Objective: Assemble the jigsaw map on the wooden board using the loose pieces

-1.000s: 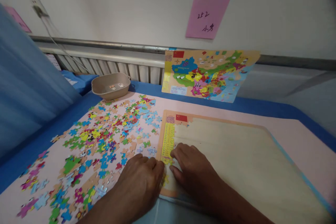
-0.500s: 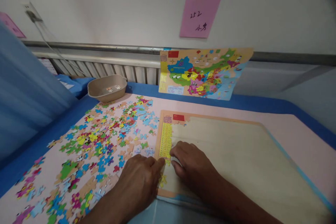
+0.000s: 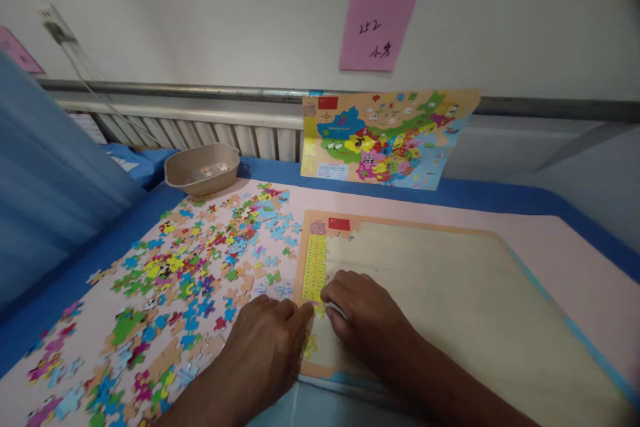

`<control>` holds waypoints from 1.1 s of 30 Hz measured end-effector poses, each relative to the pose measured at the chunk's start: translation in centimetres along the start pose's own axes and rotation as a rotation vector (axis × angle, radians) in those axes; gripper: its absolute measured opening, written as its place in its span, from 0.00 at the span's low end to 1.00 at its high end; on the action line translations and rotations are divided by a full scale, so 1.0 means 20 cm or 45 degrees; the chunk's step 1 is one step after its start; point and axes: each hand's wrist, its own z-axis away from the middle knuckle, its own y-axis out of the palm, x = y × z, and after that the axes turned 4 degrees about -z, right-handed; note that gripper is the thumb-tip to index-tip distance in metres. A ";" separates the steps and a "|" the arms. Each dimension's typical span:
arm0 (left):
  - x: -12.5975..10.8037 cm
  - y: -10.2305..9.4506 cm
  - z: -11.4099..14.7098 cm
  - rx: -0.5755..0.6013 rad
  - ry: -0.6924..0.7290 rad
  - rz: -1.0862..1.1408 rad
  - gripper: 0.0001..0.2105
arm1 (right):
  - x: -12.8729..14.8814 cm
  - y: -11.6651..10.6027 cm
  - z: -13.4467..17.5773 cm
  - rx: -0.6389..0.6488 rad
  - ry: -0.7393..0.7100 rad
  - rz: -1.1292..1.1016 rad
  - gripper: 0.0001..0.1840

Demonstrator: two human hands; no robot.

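Observation:
My left hand (image 3: 270,340) rests at the left rim of the puzzle board (image 3: 425,293), fingers curled, its thumb side touching a yellow puzzle piece (image 3: 319,310) at the lower end of the yellow strip (image 3: 315,267). From the right, my right hand (image 3: 363,310) reaches the same piece, with curled fingers at the strip's edge and the thumb tucked below. The fingers partly cover that piece. Below it, loose yellow pieces (image 3: 310,345) lie on the board. A joined corner with a red flag (image 3: 339,224) fills the board's top left.
Many loose puzzle pieces (image 3: 190,280) spread over the pink sheet on the left. Behind them stands a beige basin (image 3: 203,170) with several pieces inside. A printed map picture (image 3: 385,140) leans at the back, under a pink note (image 3: 379,30). A blue curtain (image 3: 60,167) hangs at left.
Both hands stay at the yellow strip, with at most a slight shift of the right fingertips. The whole view has moved a little.

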 end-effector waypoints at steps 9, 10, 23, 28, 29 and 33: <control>-0.01 -0.01 -0.01 0.054 -0.002 -0.037 0.20 | -0.01 0.01 0.00 -0.042 -0.101 0.087 0.09; 0.00 -0.02 -0.02 0.061 0.000 -0.043 0.19 | -0.01 0.01 0.00 -0.040 -0.104 0.085 0.09; 0.03 -0.01 -0.02 0.078 -0.010 -0.025 0.22 | -0.01 0.00 0.02 -0.018 -0.062 -0.057 0.05; 0.04 0.00 -0.01 0.018 0.006 0.013 0.19 | -0.01 0.00 0.02 -0.037 -0.049 -0.108 0.06; 0.05 0.01 -0.01 -0.006 0.004 0.028 0.16 | -0.02 0.00 0.02 -0.051 -0.049 -0.127 0.07; 0.07 0.02 -0.02 -0.155 -0.042 0.050 0.07 | -0.03 0.00 0.04 -0.136 -0.076 -0.131 0.09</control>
